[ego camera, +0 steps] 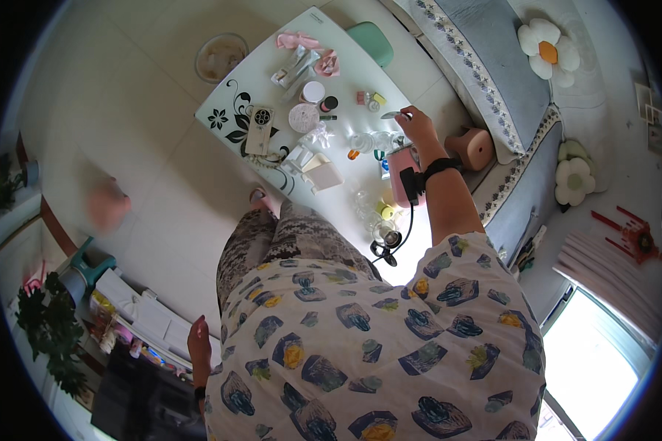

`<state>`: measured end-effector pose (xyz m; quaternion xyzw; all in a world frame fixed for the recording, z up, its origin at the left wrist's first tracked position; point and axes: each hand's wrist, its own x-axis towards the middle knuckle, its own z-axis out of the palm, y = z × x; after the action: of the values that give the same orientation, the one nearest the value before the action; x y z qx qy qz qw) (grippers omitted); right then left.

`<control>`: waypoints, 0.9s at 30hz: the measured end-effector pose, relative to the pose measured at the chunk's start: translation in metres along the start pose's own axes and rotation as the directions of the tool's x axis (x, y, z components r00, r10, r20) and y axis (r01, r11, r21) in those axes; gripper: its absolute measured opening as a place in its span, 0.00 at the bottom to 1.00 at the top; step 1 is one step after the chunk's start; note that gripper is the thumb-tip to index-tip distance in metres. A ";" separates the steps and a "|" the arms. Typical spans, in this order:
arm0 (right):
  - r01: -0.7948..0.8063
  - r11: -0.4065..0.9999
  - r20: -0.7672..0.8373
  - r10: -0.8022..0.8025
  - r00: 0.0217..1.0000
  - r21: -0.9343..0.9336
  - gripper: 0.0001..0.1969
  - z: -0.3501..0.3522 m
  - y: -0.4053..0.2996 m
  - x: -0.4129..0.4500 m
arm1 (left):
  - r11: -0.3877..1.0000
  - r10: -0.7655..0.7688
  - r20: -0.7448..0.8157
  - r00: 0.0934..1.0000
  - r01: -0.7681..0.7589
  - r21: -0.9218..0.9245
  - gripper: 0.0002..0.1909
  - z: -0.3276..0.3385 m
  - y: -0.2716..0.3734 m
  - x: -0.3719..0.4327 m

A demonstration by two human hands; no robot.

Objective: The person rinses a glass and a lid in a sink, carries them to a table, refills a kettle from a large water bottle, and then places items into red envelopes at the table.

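Note:
My right hand (416, 127) reaches over the right edge of the glass-topped table (226, 105), its fingertips closed on a small flat shiny item (394, 115) that I cannot make out. Just below the wrist stands a pink container (402, 171). Small pink and yellow pieces (379, 99) lie left of the fingers, with clear glass-like jars (362, 142) lower down. Farther left are a round lidded jar (304, 118), a white-lidded jar (313, 92) and a smartphone (260, 131). My left hand (199, 337) hangs beside my body, away from the table, with no held thing visible.
A clear bin (221, 57) stands beyond the table's left corner. A green stool (370, 43) and a pink stool (470, 149) are near the sofa (488, 55) on the right. A blue-green stool (83, 270) and a white cabinet (154, 314) are at lower left.

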<state>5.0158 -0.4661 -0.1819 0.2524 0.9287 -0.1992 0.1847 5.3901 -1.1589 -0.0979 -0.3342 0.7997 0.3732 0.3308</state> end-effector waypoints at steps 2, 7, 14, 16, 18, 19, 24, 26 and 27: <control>-0.008 1.000 -0.010 0.008 1.000 0.009 0.19 0.000 0.003 -0.004 | 0.999 0.025 -0.001 1.000 -0.024 0.032 0.19 -0.001 0.012 -0.001; -0.010 0.997 -0.126 0.020 0.992 0.081 0.19 -0.008 0.001 -0.035 | 0.997 0.017 0.002 1.000 -0.017 0.079 0.18 -0.003 0.031 -0.002; -0.017 0.955 -0.288 0.107 0.952 0.297 0.19 -0.013 0.028 -0.091 | 0.999 0.038 0.026 0.999 -0.037 -0.030 0.18 -0.008 -0.012 0.028; -0.093 0.901 -0.218 0.201 0.955 0.424 0.19 -0.021 0.024 -0.109 | 0.996 0.076 0.036 0.996 -0.077 0.039 0.18 -0.010 -0.001 0.033; -0.063 0.877 -0.266 0.212 0.940 0.476 0.19 -0.018 0.042 -0.118 | 0.989 0.105 0.047 0.993 -0.109 0.098 0.18 -0.015 0.057 0.025; -0.024 0.857 -0.302 0.208 0.930 0.514 0.19 -0.014 0.053 -0.119 | 0.982 0.116 0.051 0.992 -0.123 0.146 0.17 -0.015 0.075 0.021; 0.015 0.858 -0.383 0.213 0.899 0.513 0.18 -0.032 0.063 -0.125 | 0.954 0.191 0.036 0.981 -0.194 0.227 0.17 -0.017 0.095 0.028; 0.060 0.898 -0.447 0.158 0.880 0.436 0.19 -0.042 0.064 -0.114 | 0.935 0.224 0.028 0.974 -0.223 0.276 0.17 -0.018 0.105 0.028; 0.064 0.914 -0.449 0.136 0.883 0.401 0.20 -0.051 0.059 -0.111 | 0.930 0.209 0.031 0.977 -0.208 0.304 0.17 -0.018 0.109 0.025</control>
<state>5.1249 -0.4398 -0.1056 0.3431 0.8790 -0.3166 -0.0973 5.2863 -1.1263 -0.0670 -0.1924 0.8791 0.2778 0.3362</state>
